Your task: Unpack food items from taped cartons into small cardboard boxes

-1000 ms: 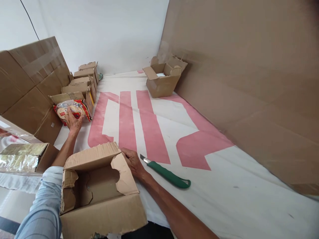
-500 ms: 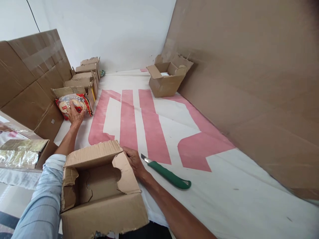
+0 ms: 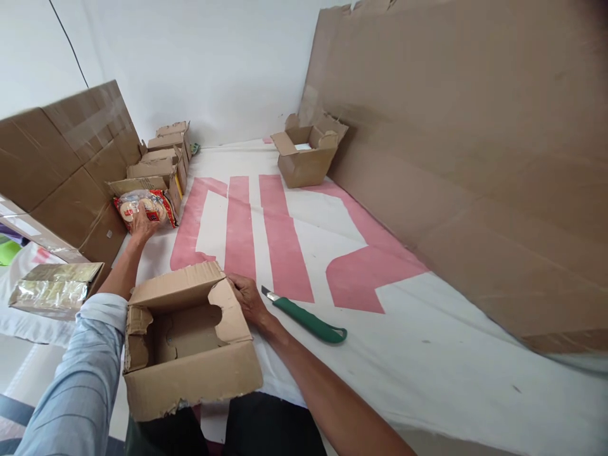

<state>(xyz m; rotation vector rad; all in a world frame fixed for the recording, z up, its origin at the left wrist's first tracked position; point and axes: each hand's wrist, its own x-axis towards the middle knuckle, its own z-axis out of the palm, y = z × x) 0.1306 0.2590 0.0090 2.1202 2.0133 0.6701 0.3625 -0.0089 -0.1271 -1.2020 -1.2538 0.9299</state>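
My left hand (image 3: 143, 223) reaches out over a red and clear packet of round crackers (image 3: 128, 212), its fingers on the packet's front. The packet leans against the nearest of several small cardboard boxes (image 3: 142, 183) in a row. Close to my body, my right hand (image 3: 247, 296) grips the far right corner of an open cardboard box (image 3: 192, 380). Torn flaps stand around its opening, and its visible inside holds nothing. Right of that hand lies a green utility knife (image 3: 311, 322) with its blade out, pointing toward the hand.
A large cardboard box (image 3: 61, 171) stands behind the row on the left. Another large cardboard sheet or box (image 3: 451, 164) rises on the right. An open small box (image 3: 306, 168) sits at the back. A taped carton (image 3: 57, 288) lies by my left arm.
The view has shifted a little, so the surroundings sit differently. My left hand stays on the cracker packet, and my right hand keeps its grip on the open box.
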